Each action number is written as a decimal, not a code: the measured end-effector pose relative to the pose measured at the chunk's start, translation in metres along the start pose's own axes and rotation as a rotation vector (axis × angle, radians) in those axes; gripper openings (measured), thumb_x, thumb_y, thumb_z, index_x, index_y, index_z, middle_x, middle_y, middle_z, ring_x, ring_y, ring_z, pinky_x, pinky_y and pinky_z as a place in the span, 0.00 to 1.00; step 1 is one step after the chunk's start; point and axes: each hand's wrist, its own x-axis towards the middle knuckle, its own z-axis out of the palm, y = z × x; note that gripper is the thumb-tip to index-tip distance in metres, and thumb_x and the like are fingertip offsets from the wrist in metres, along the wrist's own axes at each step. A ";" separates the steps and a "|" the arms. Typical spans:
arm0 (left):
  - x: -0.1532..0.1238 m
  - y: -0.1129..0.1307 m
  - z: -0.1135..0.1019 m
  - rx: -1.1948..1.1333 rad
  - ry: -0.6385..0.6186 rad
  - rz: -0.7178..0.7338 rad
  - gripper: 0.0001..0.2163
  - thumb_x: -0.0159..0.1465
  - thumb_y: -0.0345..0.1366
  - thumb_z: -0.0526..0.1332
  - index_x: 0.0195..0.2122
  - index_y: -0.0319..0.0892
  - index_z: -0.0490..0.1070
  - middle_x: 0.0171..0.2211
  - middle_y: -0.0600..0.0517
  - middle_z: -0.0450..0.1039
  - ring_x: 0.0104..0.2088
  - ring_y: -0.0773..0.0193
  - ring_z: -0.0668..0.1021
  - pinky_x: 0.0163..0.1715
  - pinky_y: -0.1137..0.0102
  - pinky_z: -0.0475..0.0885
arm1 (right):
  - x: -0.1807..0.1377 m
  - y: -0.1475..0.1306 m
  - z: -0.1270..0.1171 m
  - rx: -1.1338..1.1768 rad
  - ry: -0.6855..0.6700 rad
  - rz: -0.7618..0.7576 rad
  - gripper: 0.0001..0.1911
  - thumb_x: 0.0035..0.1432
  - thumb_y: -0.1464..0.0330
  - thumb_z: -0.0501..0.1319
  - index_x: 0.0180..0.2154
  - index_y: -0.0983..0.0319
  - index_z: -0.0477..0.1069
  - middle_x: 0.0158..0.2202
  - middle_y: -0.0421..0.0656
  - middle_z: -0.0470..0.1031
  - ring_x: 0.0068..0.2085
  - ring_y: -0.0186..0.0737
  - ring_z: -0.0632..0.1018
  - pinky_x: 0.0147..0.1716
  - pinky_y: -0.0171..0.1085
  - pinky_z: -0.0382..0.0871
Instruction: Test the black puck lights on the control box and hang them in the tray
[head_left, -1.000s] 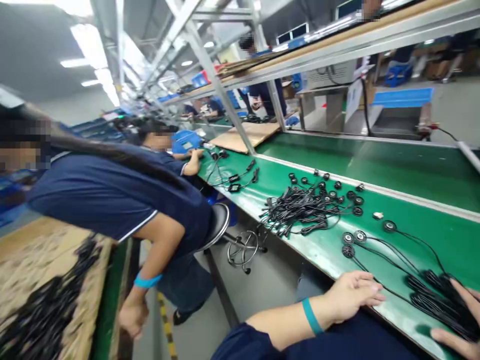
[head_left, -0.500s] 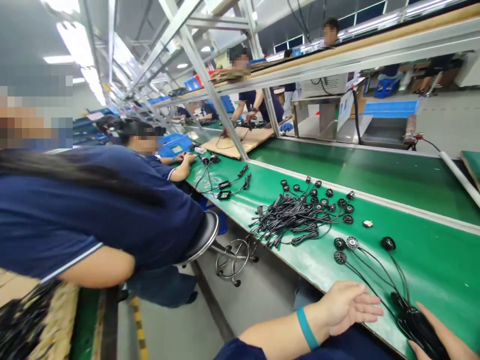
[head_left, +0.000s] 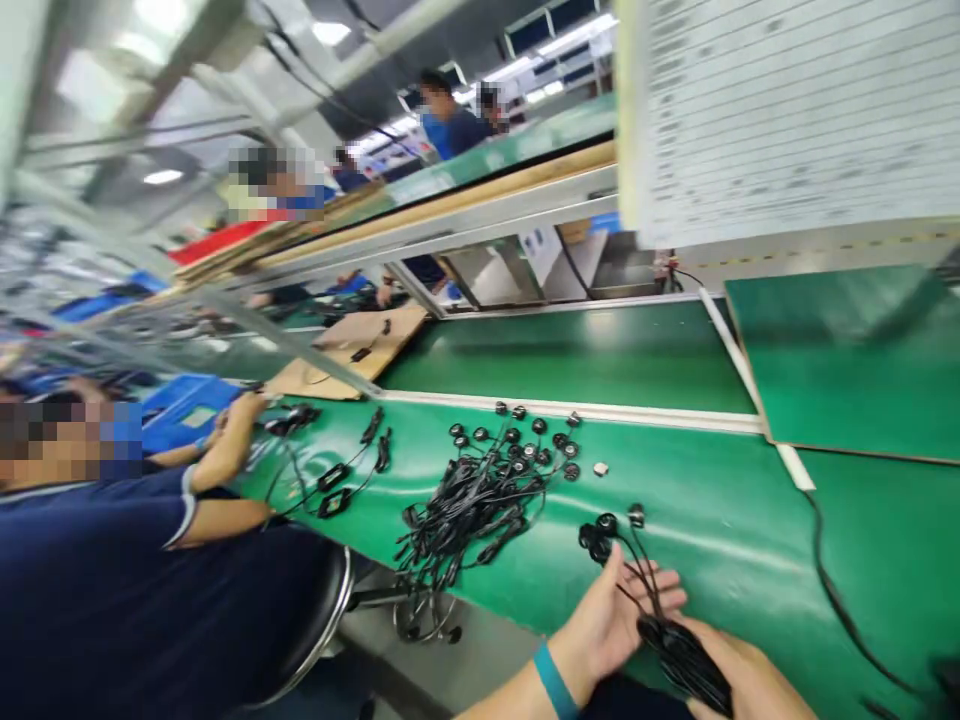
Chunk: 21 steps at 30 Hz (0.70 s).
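My right hand is wrapped round a bundle of black cables near the table's front edge. Round black cable ends fan out from the bundle, several of them, over the green table. Beneath those thin leads, my left hand is turned palm up, fingers stretched, with the wires crossing over it. A teal band circles its wrist. Beyond and to the left lies a tangled pile of black cables with similar round ends.
A small pale piece sits right of the pile. A co-worker sits at the left by a blue bin. Printed sheets hang at the upper right, and a green board stands below them.
The view has swung to the right, bringing the hanging sheets and green board into sight. My left hand has moved in under the leads of the bundle, which my right hand still holds.
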 end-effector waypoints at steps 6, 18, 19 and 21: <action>-0.025 -0.002 0.074 0.036 0.329 -0.032 0.10 0.66 0.36 0.67 0.44 0.34 0.74 0.31 0.47 0.78 0.31 0.60 0.81 0.38 0.65 0.76 | -0.052 -0.051 -0.034 0.094 -0.055 0.131 0.36 0.52 0.70 0.64 0.65 0.58 0.67 0.59 0.51 0.73 0.59 0.53 0.74 0.62 0.48 0.65; -0.047 0.017 0.143 0.633 -0.304 -0.340 0.18 0.63 0.49 0.68 0.41 0.38 0.74 0.24 0.55 0.70 0.21 0.70 0.69 0.27 0.72 0.63 | -0.109 -0.120 -0.005 0.489 0.788 0.412 0.27 0.63 0.47 0.63 0.50 0.62 0.76 0.47 0.51 0.79 0.48 0.50 0.78 0.52 0.47 0.72; -0.050 0.017 0.144 0.705 -0.359 -0.387 0.18 0.63 0.50 0.68 0.41 0.38 0.74 0.23 0.56 0.69 0.21 0.71 0.68 0.27 0.72 0.63 | -0.110 -0.130 0.006 0.548 0.886 0.433 0.28 0.63 0.46 0.63 0.49 0.63 0.77 0.46 0.50 0.79 0.47 0.48 0.79 0.50 0.46 0.73; -0.058 0.015 0.147 0.860 -0.473 -0.479 0.19 0.63 0.51 0.68 0.42 0.38 0.74 0.24 0.56 0.69 0.21 0.71 0.65 0.27 0.72 0.62 | -0.113 -0.148 0.025 0.674 1.027 0.437 0.30 0.61 0.44 0.63 0.48 0.64 0.77 0.42 0.49 0.80 0.42 0.45 0.79 0.44 0.43 0.73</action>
